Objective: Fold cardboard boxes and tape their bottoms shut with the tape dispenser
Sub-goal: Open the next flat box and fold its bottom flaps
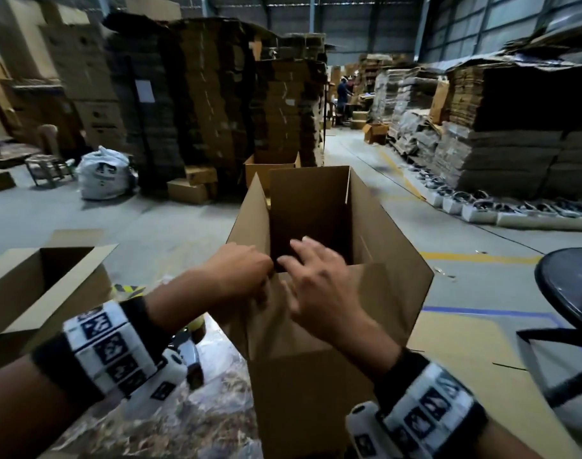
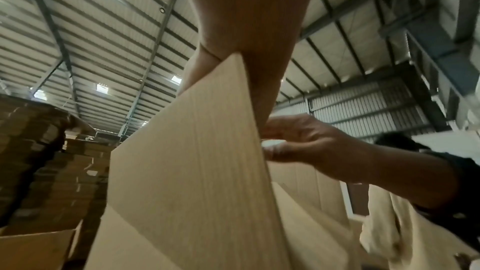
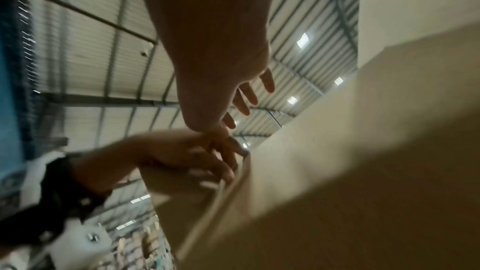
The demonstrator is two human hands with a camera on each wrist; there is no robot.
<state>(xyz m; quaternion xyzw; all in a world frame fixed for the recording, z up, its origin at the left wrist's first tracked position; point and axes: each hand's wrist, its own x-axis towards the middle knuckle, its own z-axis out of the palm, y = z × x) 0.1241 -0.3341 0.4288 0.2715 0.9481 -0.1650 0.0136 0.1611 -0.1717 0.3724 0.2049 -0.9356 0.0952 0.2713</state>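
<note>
A brown cardboard box (image 1: 385, 233) stands opened out in front of me, its open end facing up and away. My left hand (image 1: 243, 273) pinches the edge of the near flap (image 1: 276, 329); in the left wrist view that flap (image 2: 194, 161) runs up between thumb and fingers (image 2: 202, 73). My right hand (image 1: 319, 273) hovers over the same flap with fingers spread and straight (image 3: 249, 93), holding nothing. The right wrist view shows the left hand (image 3: 187, 155) curled over the flap edge. The tape dispenser (image 1: 192, 351) lies under my left forearm, mostly hidden.
Another open box (image 1: 34, 286) sits at my left, and a third (image 1: 269, 167) behind the held one. Tall stacks of flat cardboard (image 1: 200, 111) line both sides of the aisle. A white sack (image 1: 104, 173) stands at left, a black round seat (image 1: 568, 286) at right. People work far down the aisle (image 1: 344, 91).
</note>
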